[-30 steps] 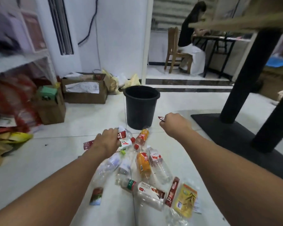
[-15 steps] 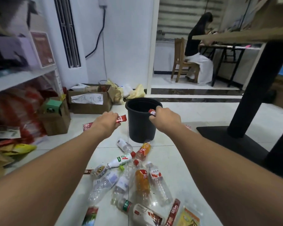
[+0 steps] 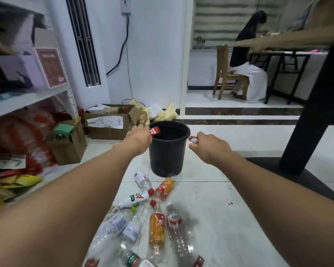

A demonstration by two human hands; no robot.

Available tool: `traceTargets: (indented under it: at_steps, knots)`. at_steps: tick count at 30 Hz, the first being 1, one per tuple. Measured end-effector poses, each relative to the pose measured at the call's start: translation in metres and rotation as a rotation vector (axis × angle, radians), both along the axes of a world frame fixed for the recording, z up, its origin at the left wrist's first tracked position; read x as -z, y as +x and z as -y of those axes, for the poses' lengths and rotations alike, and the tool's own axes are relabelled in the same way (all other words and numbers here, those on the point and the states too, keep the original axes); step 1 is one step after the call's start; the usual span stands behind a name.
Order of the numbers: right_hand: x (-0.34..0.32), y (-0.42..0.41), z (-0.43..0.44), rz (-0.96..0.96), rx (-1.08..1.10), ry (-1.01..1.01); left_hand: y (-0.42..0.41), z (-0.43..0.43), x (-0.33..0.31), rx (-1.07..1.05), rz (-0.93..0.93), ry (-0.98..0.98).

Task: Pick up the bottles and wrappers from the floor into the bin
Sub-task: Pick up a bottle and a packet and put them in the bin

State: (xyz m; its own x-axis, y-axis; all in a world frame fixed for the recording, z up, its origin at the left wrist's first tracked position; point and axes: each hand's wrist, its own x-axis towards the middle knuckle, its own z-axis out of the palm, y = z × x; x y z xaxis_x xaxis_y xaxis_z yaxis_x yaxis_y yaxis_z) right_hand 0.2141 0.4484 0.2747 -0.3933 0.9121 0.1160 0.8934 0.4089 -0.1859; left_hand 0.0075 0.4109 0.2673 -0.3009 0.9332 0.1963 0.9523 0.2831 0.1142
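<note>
Red wrapper (image 3: 155, 130) sits pinched in my left hand (image 3: 141, 136) over the left rim of the black bin (image 3: 167, 157); my right hand (image 3: 207, 146) pinches a second wrapper (image 3: 192, 139) just beside the right rim. Bottles (image 3: 157, 228) lie scattered on the floor (image 3: 210, 191) near its base.

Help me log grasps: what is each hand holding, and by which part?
Left hand grips a red wrapper below its exposed end; right hand pinches a second red wrapper below its exposed tip.

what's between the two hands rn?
Head view: the black bin stands between the left hand, pinching a red wrapper, and the right hand, pinching a second wrapper.
</note>
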Motion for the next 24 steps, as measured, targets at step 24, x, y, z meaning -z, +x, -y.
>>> traceTargets:
  at_steps: [24]
  knots:
    - [0.026,-0.083,-0.121,-0.124,0.144,-0.045,-0.087,-0.145,0.044,0.261,-0.181,-0.071]
